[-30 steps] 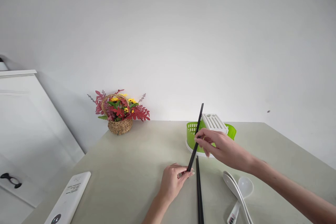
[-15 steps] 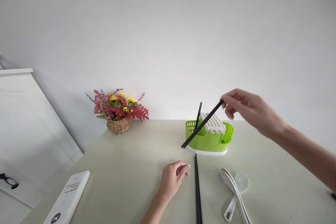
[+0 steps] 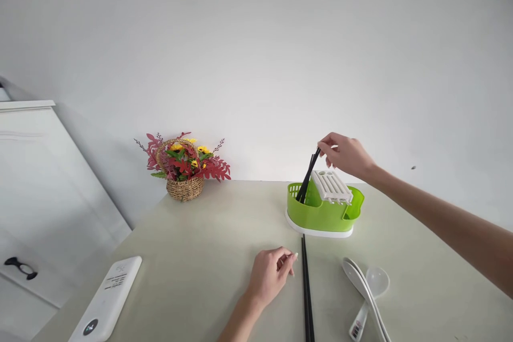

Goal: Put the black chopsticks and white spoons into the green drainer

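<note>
My right hand pinches the upper ends of black chopsticks. Their lower ends are inside the left compartment of a green utensil holder, beside other chopsticks leaning there. The holder has a white slotted top and a white base. My left hand rests on the table with its fingers curled together, and no object shows in it. Just right of it lies another pair of black chopsticks. Several white spoons lie crossed at the lower right.
A wicker basket of artificial flowers stands at the back left, against the wall. A white flat device lies at the table's left edge. Beyond that edge is a white cabinet with a dark handle.
My right hand has moved left, bringing the chopsticks from in front of the holder into its left compartment and tilting them steeper. The left hand stays on the table; the view shifts slightly.
</note>
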`<control>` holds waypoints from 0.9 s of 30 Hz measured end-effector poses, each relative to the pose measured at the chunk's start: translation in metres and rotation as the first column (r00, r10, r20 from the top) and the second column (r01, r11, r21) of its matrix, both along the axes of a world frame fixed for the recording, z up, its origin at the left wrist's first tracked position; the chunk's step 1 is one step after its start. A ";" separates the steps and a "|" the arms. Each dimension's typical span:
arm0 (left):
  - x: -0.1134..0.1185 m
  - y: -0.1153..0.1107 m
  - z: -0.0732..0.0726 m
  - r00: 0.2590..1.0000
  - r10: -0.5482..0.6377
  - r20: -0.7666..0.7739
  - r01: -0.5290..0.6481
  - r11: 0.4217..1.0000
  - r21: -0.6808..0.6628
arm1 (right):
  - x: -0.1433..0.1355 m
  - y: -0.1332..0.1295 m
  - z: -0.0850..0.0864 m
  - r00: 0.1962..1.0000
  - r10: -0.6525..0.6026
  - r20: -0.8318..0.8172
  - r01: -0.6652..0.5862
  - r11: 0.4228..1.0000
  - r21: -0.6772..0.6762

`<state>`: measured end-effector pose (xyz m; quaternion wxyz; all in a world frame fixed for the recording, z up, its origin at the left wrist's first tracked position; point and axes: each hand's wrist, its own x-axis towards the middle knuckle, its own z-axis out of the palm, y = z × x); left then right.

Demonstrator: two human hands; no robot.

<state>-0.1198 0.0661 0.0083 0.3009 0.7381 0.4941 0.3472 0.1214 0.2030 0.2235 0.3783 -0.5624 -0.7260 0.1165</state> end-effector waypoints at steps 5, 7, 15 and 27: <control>0.001 -0.001 0.000 0.999 -0.013 -0.042 0.015 0.999 0.048 | -0.013 0.025 -0.020 0.995 0.056 0.079 -0.046 0.992 -0.119; 0.001 -0.001 0.001 0.999 -0.014 -0.040 0.016 0.999 0.047 | -0.015 0.031 -0.025 0.993 0.059 0.101 -0.043 0.988 -0.150; 0.001 0.004 0.000 0.995 0.016 0.095 -0.010 0.998 -0.067 | -0.019 0.045 -0.038 0.986 0.012 0.168 0.015 0.987 -0.159; 0.000 0.006 0.002 0.994 0.024 0.103 -0.014 0.995 -0.094 | -0.013 -0.010 -0.020 0.966 0.121 0.230 -0.120 0.993 -0.016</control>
